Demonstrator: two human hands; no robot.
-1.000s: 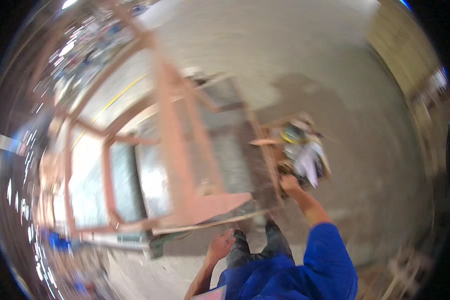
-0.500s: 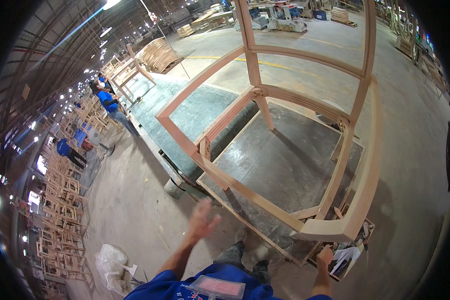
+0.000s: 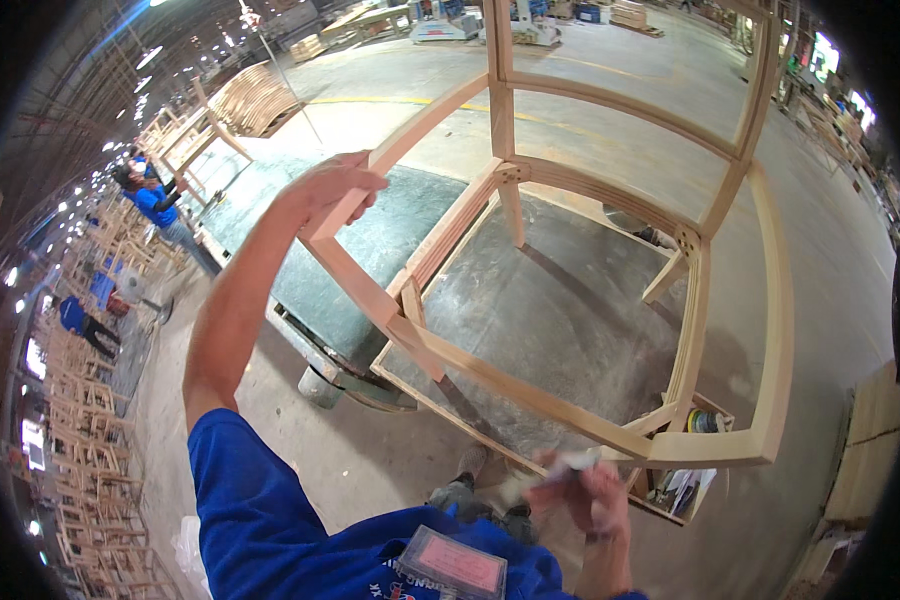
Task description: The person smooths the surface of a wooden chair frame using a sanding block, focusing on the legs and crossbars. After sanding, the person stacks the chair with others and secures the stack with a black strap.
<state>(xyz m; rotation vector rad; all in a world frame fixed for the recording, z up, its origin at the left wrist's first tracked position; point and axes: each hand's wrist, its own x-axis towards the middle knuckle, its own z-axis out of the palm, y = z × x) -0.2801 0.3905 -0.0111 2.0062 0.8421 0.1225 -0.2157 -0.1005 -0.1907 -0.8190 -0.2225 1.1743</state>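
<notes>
A bare wooden armchair frame (image 3: 530, 392) stands upright on a low platform with a dark top (image 3: 580, 310). My left hand (image 3: 335, 188) is closed around its left armrest, near the front corner. Close to my body, just below the frame's front rail, is my right hand (image 3: 598, 497), smeared by motion. Its fingers look curled around a small whitish-grey piece (image 3: 577, 458), whose kind I cannot make out. Beside that hand, partly hidden under the right front corner of the frame, a wooden tray (image 3: 660, 510) holds papers and small items.
Left of the platform is a long green-topped table (image 3: 425, 205), with another chair frame (image 3: 185, 150) at its far end. A person in blue (image 3: 155, 205) stands there. Stacked chair frames (image 3: 100, 450) line the left side; cardboard-coloured panels (image 3: 875, 430) are at right.
My left hand has gone from open in mid-air to gripping the left armrest. My right hand has left the tray and come nearer my body with something whitish in it. The view has shifted.
</notes>
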